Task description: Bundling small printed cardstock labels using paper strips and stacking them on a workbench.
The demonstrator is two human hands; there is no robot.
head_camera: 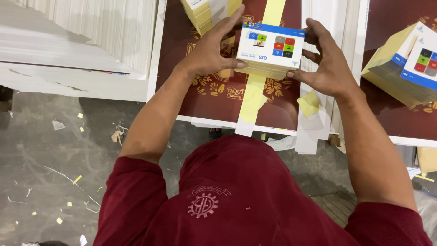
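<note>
Both my hands grip a thick stack of printed cards [269,50], white on top with a blue band and small coloured squares. My left hand [210,48] clasps its left side, thumb at the near corner. My right hand [324,61] clasps its right side. The stack rests on a long yellow paper strip [251,93] that runs under it across a dark red printed sheet [214,98] with gold ornament.
A banded stack of cards [405,64] lies at the right and a second banded stack [205,11] at the top. A pile of white sheets [77,45] fills the left. A loose yellow scrap [308,104] lies near my right wrist. Below is a grey floor [50,159] with paper bits.
</note>
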